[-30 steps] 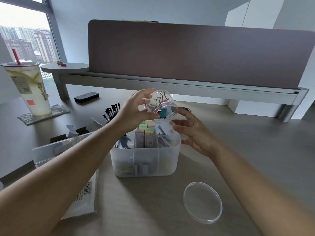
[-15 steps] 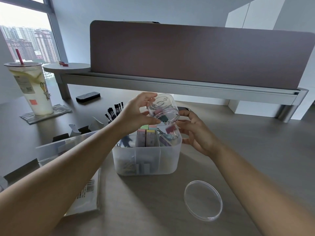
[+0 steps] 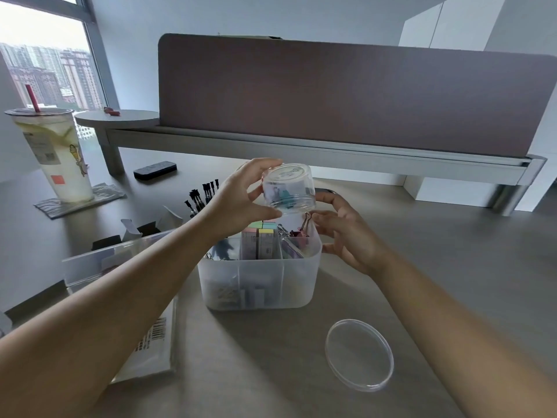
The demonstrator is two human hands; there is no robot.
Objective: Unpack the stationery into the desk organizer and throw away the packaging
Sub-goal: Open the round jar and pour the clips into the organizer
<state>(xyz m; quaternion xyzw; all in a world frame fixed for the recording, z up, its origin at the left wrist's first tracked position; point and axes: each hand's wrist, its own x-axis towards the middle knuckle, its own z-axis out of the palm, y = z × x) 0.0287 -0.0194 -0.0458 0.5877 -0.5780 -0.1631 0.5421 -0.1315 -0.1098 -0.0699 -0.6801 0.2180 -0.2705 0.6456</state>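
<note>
My left hand (image 3: 238, 203) grips a clear plastic jar (image 3: 287, 188), turned upside down above the translucent desk organizer (image 3: 259, 285). A few binder clips remain inside the jar. Other binder clips (image 3: 298, 230) lie in the organizer's right rear compartment, next to pastel sticky notes (image 3: 262, 233). My right hand (image 3: 346, 233) hovers open just right of the organizer's rim, fingers spread under the jar's mouth. The jar's clear round lid (image 3: 358, 354) lies on the desk at the front right.
A clear tray (image 3: 90, 263) and opened small cartons (image 3: 132, 233) sit at the left, with black pens (image 3: 202, 194) behind my left arm. A barcoded plastic bag (image 3: 150, 348) lies near the front. A drink cup (image 3: 57, 152) stands far left, beside a black remote (image 3: 155, 170).
My left hand has tipped the jar from sideways to fully upside down. Binder clips have dropped into the organizer. My right hand stays open beside it.
</note>
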